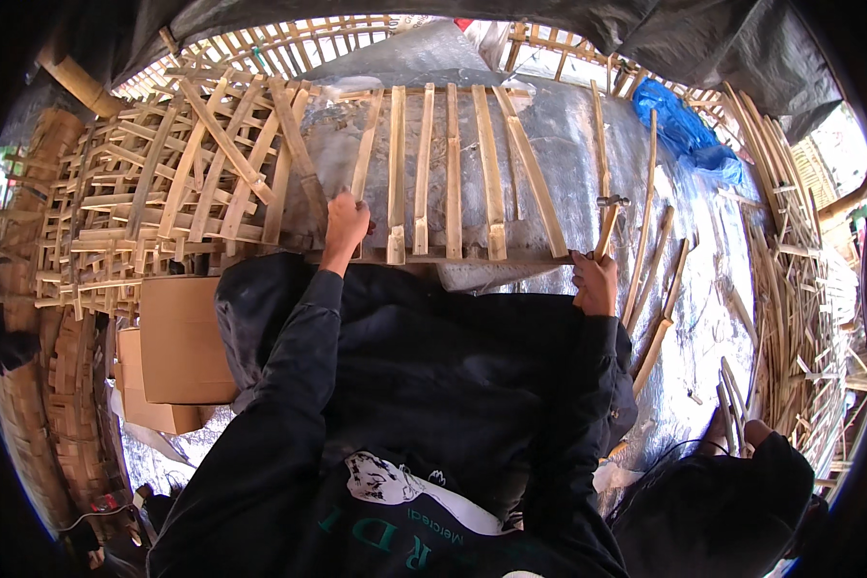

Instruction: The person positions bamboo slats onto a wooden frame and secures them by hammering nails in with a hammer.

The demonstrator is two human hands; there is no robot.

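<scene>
Several pale bamboo slats (453, 173) lie side by side in front of me, running away from my body. Their near ends rest at a long crosspiece (433, 256), and their far ends meet another one. My left hand (345, 229) is closed around the near end of the leftmost slat (366, 144) of this row. On the right, my right hand (595, 281) grips a small hammer (608, 229) by its handle, head up, near the slanted rightmost slat (533, 173).
Woven bamboo lattice panels (116, 207) are piled at left, above cardboard boxes (188, 337). Loose bamboo strips (645, 222) lie on the silvery sheet (698, 328) at right. A blue plastic sheet (679, 130) is at far right. Another person's dark-clothed leg (722, 501) is at lower right, beside bundled strips (790, 318).
</scene>
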